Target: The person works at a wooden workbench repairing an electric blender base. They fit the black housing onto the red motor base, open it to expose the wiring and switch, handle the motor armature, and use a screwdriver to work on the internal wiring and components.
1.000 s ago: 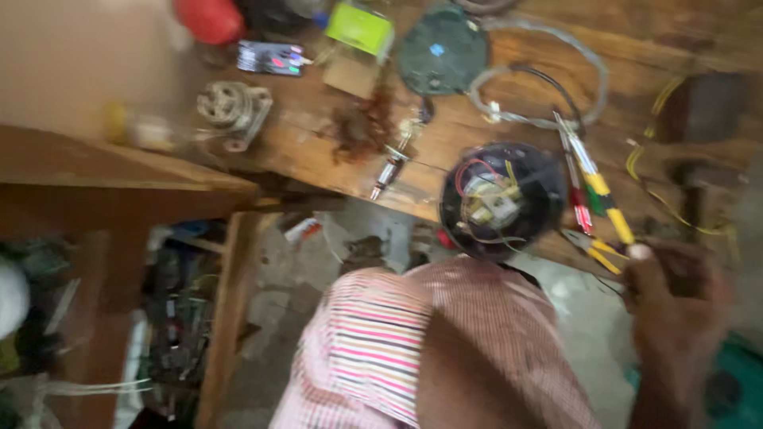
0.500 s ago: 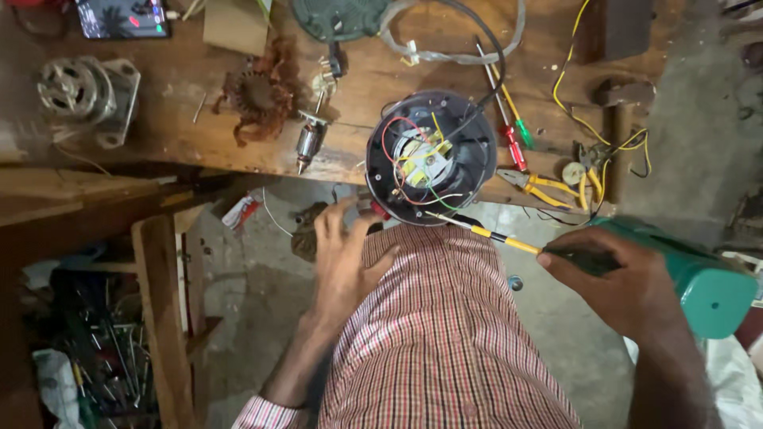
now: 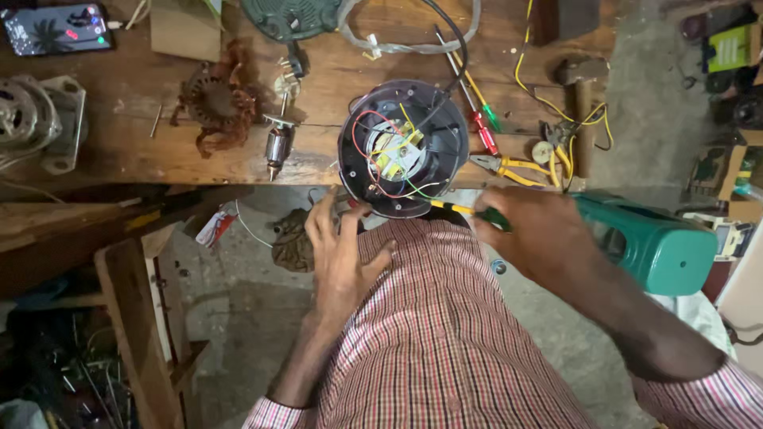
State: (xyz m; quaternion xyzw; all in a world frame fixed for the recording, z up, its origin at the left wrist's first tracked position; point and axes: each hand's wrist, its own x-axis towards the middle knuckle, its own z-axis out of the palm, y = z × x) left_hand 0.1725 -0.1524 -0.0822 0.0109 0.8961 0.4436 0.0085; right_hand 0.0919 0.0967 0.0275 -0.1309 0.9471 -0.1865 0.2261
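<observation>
I look down past my checked shirt (image 3: 445, 334) at the wooden surface (image 3: 159, 151), which runs across the top of the view. The biggest thing in play is the round dark motor housing (image 3: 404, 157), open side up, sitting at the near edge of the surface and overhanging it slightly toward my body. Inside it I see a metal core with red, yellow, green and white wires looping around it, and a black cable leaves it toward the far side.

The housing lies just ahead of both hands and between them — the left hand (image 3: 340, 248) is below its near-left rim, the right hand (image 3: 539, 237) off to its near-right. The left is the nearer of the two; its fingertips are up at the rim, though I cannot tell for certain whether they touch it. That grip is wide open, fingers spread, holding nothing.

The right grip is closed around the green handle of a screwdriver (image 3: 465, 210). The tool's long axis runs nearly level, left to right, its yellow shank pointing left at the housing's near rim, with the tip touching or just beside the edge.

Just right of my right hand sits a green plastic casing (image 3: 660, 246), below the surface. On the surface itself, near the housing, lie yellow-handled pliers (image 3: 509, 167), a red screwdriver (image 3: 483, 133), and further left a small armature (image 3: 276, 147) and a copper winding (image 3: 216, 99).
</observation>
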